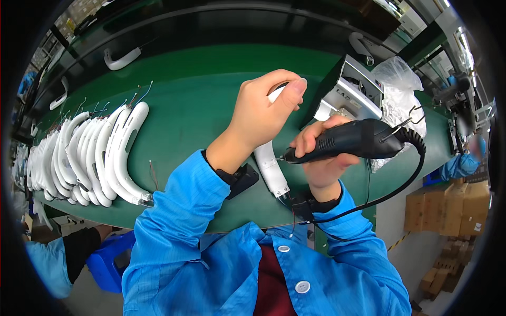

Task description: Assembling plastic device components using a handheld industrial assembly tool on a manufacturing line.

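Note:
My left hand [266, 108] is closed around the upper end of a white curved plastic housing [271, 171], which runs down the table toward me from under my wrist. Most of its upper part is hidden by that hand. Thin wires stick out of the housing's lower end. My right hand [324, 168] grips a black electric screwdriver [356, 141], held nearly level. Its bit points left and meets or nearly meets the housing's right edge; I cannot tell whether it touches a screw. A coiled black cable [416, 171] loops from the screwdriver's back end.
Many similar white housings [87, 155] lie in a row at left, wires upward. A silver-and-black box machine [350, 95] stands beyond my right hand, beside a clear plastic bag [400, 84]. A blue stool [112, 263], cardboard boxes [448, 208] and other people's sleeves flank the green table [184, 105].

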`<state>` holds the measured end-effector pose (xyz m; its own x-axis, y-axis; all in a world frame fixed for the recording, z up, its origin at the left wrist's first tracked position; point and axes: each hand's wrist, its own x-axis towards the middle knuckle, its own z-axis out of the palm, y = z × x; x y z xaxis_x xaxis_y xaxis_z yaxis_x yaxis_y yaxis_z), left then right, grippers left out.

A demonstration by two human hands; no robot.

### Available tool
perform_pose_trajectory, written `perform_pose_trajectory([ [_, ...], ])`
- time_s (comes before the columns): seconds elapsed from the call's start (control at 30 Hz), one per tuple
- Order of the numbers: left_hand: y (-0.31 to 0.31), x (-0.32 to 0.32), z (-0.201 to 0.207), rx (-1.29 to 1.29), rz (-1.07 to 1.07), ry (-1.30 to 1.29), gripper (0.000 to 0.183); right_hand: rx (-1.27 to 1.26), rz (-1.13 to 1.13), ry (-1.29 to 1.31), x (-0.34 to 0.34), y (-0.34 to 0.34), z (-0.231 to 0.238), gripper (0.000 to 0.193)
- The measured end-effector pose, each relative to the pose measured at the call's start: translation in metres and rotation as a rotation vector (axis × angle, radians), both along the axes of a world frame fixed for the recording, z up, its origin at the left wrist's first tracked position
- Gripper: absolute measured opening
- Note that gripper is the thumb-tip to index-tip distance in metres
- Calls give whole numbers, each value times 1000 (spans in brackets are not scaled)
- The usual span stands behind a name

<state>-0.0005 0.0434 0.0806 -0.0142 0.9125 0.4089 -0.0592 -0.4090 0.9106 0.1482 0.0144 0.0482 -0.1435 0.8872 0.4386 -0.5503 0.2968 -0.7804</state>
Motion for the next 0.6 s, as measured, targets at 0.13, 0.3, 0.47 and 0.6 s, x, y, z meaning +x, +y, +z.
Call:
perform_pose_trajectory([
  [0.13, 1, 0, -1, -2, 5, 4, 35, -16, 8, 18, -3, 3, -5, 83],
  [0.3, 1, 3, -2, 6, 5, 7, 35, -90, 53, -1, -7, 4, -15, 83],
  [0.47, 3, 4, -4, -3, 16, 11, 36, -97, 74, -28, -11, 6, -22, 81],
  [0.6, 4, 5, -3, 2, 13, 16, 36, -94, 68, -15, -10, 7, -23, 80],
])
